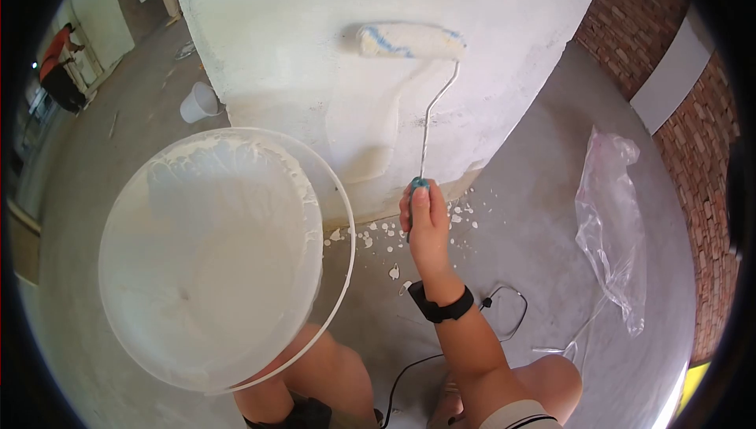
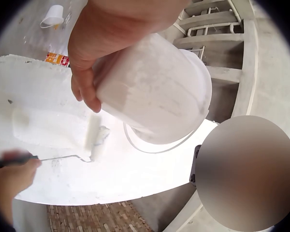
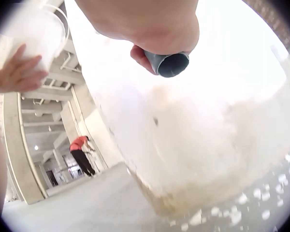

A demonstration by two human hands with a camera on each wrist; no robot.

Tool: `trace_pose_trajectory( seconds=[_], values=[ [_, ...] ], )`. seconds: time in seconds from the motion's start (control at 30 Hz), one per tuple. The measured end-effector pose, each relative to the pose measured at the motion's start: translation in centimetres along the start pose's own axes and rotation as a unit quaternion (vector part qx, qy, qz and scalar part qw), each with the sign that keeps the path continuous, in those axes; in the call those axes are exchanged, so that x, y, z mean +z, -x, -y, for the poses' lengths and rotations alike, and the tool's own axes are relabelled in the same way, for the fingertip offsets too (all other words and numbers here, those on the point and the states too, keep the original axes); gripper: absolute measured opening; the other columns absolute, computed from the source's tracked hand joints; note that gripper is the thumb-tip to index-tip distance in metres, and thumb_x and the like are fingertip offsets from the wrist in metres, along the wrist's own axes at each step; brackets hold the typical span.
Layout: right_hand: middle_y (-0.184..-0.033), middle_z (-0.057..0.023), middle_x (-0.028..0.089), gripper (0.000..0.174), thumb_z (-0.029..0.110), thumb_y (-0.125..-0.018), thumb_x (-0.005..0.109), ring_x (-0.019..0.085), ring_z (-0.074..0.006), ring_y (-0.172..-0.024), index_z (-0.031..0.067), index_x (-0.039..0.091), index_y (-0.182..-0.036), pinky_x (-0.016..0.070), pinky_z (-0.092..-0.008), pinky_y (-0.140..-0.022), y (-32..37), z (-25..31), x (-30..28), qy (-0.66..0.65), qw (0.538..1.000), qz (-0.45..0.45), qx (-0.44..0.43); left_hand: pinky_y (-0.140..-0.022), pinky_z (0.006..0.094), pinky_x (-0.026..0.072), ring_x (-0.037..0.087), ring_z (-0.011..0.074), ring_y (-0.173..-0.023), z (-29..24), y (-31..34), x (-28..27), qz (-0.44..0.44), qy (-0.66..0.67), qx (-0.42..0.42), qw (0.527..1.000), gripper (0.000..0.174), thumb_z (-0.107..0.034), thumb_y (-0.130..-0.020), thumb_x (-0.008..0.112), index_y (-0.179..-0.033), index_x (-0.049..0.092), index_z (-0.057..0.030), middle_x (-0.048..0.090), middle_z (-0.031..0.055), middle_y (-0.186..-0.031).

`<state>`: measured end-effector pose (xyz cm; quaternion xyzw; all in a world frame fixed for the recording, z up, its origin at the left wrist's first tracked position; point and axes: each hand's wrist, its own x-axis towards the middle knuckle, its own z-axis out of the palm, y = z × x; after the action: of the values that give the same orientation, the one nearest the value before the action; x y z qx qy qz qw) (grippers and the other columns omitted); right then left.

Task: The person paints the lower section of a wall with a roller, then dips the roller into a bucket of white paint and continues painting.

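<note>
My right hand grips the dark blue-green handle of a paint roller. Its white sleeve with blue streaks lies against the white wall, at the top of a damp-looking coated patch. A large translucent white bucket, smeared inside with off-white paint, is tilted with its mouth toward the head camera. In the left wrist view, my left hand holds this bucket near its base, fingers bent around the lower edge. The bucket's body hides that hand in the head view. Its wire-thin white handle hangs loose beside the rim.
White paint splatters dot the grey floor below the wall. To the right lies a clear plastic sheet before a brick wall. A black cable runs near my legs. A smaller white bucket and a bending person are farther left.
</note>
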<state>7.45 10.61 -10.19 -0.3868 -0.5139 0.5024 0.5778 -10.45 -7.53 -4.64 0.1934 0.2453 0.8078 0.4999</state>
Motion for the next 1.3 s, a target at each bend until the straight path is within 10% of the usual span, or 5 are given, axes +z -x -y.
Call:
trace_pose_trajectory(
  seconds=[0.8,0.87,0.97,1.07,1.3],
  values=[
    [-0.082,-0.0231,0.061,0.045,0.034,-0.095,0.044,0.061,-0.0370,-0.078,-0.0044,0.049,-0.118,0.0471,-0.0411,-0.069,0.6,-8.9,-4.5,0.252,0.966,-0.048,0.028,-0.082,0.0572,0.0489,0.042,0.0474,-0.118,1.0,-0.8,-1.2,0.012,-0.064,0.038,0.997,0.075,-0.057,-0.082,0.053,-0.137,0.034,-0.0095,0.040,0.0181,-0.136],
    [-0.085,-0.0247,0.061,0.045,0.035,-0.095,0.043,0.060,-0.0408,-0.082,-0.0037,0.050,-0.117,0.0466,-0.0437,-0.071,1.1,-9.6,-4.4,0.271,0.961,-0.059,-0.008,-0.092,0.0418,0.0466,0.057,0.0356,-0.104,0.0,-0.5,1.6,-0.026,-0.809,0.327,0.487,0.082,-0.035,-0.057,0.086,-0.123,0.051,-0.0022,0.057,0.0169,-0.121],
    [-0.089,-0.0258,0.061,0.045,0.036,-0.096,0.041,0.058,-0.0427,-0.086,-0.0026,0.050,-0.116,0.0460,-0.0453,-0.073,1.6,-10.6,-4.6,0.257,0.966,-0.030,0.017,-0.087,0.0422,0.0492,0.060,0.0359,-0.098,-0.3,-1.2,2.4,0.013,-0.796,0.406,0.448,0.073,-0.036,-0.050,0.088,-0.109,0.060,-0.0024,0.062,0.0166,-0.111],
    [-0.076,-0.0140,0.058,0.035,0.034,-0.097,0.040,0.058,-0.0277,-0.072,0.0018,0.051,-0.106,0.0444,-0.0384,-0.064,2.7,-11.9,-4.8,0.258,0.965,-0.041,0.011,-0.083,0.0436,0.0506,0.062,0.0346,-0.095,1.1,-1.6,0.8,-0.048,-0.547,0.300,0.780,0.067,-0.040,-0.051,0.088,-0.101,0.064,-0.0034,0.065,0.0161,-0.104],
    [-0.086,-0.0198,0.063,0.041,0.038,-0.095,0.043,0.061,-0.0368,-0.084,0.0024,0.050,-0.114,0.0465,-0.0417,-0.071,4.9,-14.9,-6.3,0.341,0.936,-0.083,0.024,-0.078,0.0464,0.0518,0.063,0.0360,-0.091,1.3,-1.2,1.1,-0.068,-0.692,0.385,0.606,0.069,-0.051,-0.053,0.084,-0.099,0.065,-0.0040,0.065,0.0161,-0.101]
  ],
)
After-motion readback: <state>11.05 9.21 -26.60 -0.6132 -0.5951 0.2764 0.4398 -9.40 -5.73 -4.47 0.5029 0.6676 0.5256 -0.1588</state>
